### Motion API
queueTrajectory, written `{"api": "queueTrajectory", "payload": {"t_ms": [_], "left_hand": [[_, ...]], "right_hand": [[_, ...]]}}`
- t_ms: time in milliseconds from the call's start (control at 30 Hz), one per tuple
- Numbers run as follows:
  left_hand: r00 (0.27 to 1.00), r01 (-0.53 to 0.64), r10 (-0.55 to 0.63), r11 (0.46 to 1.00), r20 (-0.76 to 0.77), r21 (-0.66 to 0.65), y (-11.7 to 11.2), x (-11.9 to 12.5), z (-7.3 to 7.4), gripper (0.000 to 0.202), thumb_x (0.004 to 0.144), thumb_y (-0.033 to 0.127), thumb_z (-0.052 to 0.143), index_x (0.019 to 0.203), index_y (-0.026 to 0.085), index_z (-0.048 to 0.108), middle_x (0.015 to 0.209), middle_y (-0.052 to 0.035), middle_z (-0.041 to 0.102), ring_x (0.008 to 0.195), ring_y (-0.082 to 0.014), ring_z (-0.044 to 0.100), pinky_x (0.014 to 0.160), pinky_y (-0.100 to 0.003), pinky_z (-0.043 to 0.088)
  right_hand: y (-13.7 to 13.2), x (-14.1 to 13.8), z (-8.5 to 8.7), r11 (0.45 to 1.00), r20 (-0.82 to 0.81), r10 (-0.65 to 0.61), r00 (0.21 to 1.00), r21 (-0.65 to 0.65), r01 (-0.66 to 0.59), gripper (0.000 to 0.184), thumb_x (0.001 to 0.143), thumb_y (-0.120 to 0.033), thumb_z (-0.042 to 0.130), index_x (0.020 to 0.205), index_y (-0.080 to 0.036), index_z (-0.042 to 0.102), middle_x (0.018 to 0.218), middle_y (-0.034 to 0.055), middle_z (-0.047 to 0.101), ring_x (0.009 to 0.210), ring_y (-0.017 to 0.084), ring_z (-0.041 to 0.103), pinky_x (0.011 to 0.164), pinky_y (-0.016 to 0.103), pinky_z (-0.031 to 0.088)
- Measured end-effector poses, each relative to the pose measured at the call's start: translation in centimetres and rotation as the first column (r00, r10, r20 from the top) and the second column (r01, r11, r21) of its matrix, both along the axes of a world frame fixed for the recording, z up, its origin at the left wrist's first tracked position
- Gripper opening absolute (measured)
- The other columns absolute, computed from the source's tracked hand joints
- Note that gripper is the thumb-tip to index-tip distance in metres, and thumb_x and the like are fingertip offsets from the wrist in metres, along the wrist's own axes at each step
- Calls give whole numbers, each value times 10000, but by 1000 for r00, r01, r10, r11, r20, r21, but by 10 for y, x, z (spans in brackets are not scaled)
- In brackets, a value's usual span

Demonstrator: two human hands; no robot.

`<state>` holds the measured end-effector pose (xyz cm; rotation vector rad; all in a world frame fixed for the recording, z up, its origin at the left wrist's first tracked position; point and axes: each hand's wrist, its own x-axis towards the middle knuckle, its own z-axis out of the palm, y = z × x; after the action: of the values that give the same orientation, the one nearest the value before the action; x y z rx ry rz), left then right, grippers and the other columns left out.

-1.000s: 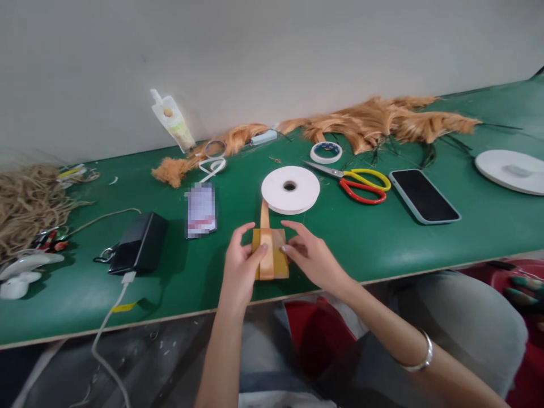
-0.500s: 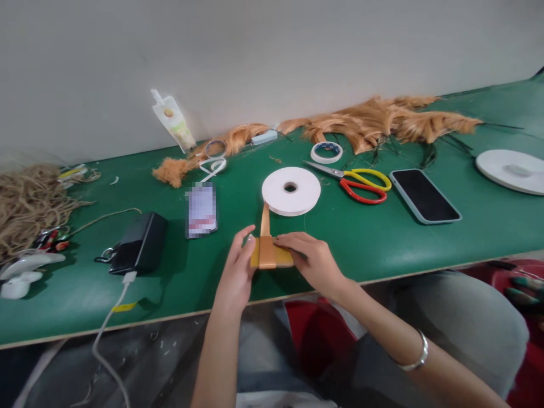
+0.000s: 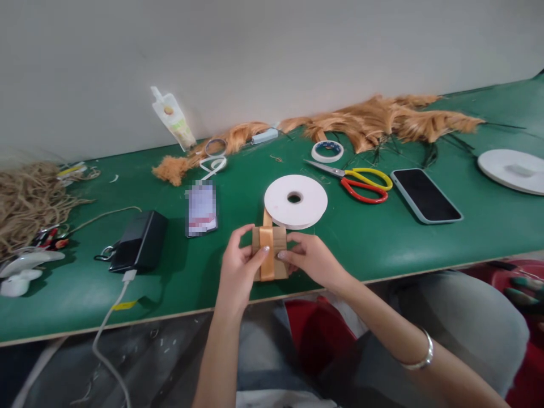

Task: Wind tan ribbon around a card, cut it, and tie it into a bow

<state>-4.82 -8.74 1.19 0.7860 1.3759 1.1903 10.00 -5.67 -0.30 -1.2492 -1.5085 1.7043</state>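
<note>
Both my hands hold a small tan card [image 3: 278, 241] wound lengthwise with orange ribbon [image 3: 266, 249], just above the front of the green table [image 3: 365, 238]. My left hand [image 3: 238, 266] pinches its left side, thumb pressed on the ribbon. My right hand [image 3: 312, 260] grips its right edge with curled fingers. The ribbon's free end runs up toward a flat white tape roll [image 3: 296, 201] lying just behind the card.
Red and yellow scissors [image 3: 361, 182], a dark phone [image 3: 425, 195], a small tape ring [image 3: 327, 151] and orange hair bundles [image 3: 382, 122] lie at the back right. A second phone [image 3: 201, 208], a black power bank [image 3: 138, 241] with white cable and tan cord [image 3: 25, 198] are left.
The card was turned over from flat-on-edge to facing me again, with both hands re-gripping its sides. The white tape roll has slid slightly nearer and to the right.
</note>
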Motion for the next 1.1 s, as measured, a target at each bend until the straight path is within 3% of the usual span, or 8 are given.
{"api": "queueTrajectory", "payload": {"t_ms": [100, 233, 333, 433, 533, 667, 867, 1100], "left_hand": [[997, -23, 23, 1000, -70, 8, 1, -1, -2, 669, 630, 268, 739, 1220, 189, 434, 617, 9, 666, 617, -179, 660, 583, -250, 509], [988, 7, -11, 1000, -153, -28, 0, -5, -2, 714, 631, 286, 729, 1269, 198, 421, 634, 1, 681, 593, -170, 647, 551, -230, 491], [984, 52, -63, 996, -167, -70, -4, -9, 0, 724, 625, 305, 727, 1277, 190, 435, 668, -21, 698, 606, -180, 647, 554, -245, 495], [989, 56, -67, 994, -131, -90, -9, -12, 3, 724, 609, 306, 736, 1265, 166, 463, 685, -39, 706, 601, -180, 643, 554, -252, 497], [995, 45, -53, 994, -82, -99, -12, -12, 5, 728, 597, 301, 746, 1256, 158, 473, 688, -41, 707, 584, -170, 634, 540, -246, 493], [999, 10, -14, 996, -38, -93, -13, -8, 7, 713, 584, 290, 758, 1227, 156, 481, 658, -24, 695, 569, -155, 625, 536, -232, 492], [999, -4, 10, 993, 48, -122, -15, -7, 9, 686, 582, 290, 763, 1187, 173, 462, 657, 1, 671, 558, -155, 626, 535, -244, 504], [981, 56, -22, 983, 191, -173, -12, -9, 4, 631, 636, 279, 726, 1194, 185, 447, 782, -29, 686, 603, -153, 640, 529, -231, 496]], "right_hand": [[5, 2, 7, 984, 299, -16, 954, 172, -38, 195, 795, -253, 590, 958, -145, 598, 558, -4, 615, 514, 136, 586, 535, 245, 444], [25, 10, 13, 871, 697, -220, 682, 455, -184, 147, 815, -298, 578, 873, -180, 642, 730, 59, 681, 683, 196, 617, 595, 270, 386], [46, 24, 11, 839, 782, -307, 543, 492, -234, 173, 847, -276, 513, 847, -169, 650, 789, 95, 693, 759, 237, 620, 660, 314, 399], [60, 38, 5, 720, 722, -561, 405, 667, -192, 255, 846, -162, 476, 1052, -108, 615, 1114, 185, 635, 1011, 311, 568, 896, 463, 353], [54, 42, 0, 645, 631, -578, 518, 742, -184, 363, 815, -116, 503, 1175, -85, 548, 1274, 203, 531, 1098, 322, 520, 937, 503, 357], [17, 28, -6, 452, 502, -248, 828, 816, -360, 295, 819, -80, 470, 1089, -143, 571, 1117, 129, 602, 1014, 226, 547, 872, 395, 459], [-18, 9, -16, 94, 395, -196, 897, 919, -384, 179, 862, -92, 450, 914, -154, 610, 963, 73, 645, 944, 173, 573, 981, 386, 418], [-18, 11, -15, 5, 306, -243, 920, 949, -315, 229, 877, -81, 409, 841, -137, 628, 869, 70, 687, 841, 152, 636, 882, 326, 505]]}}
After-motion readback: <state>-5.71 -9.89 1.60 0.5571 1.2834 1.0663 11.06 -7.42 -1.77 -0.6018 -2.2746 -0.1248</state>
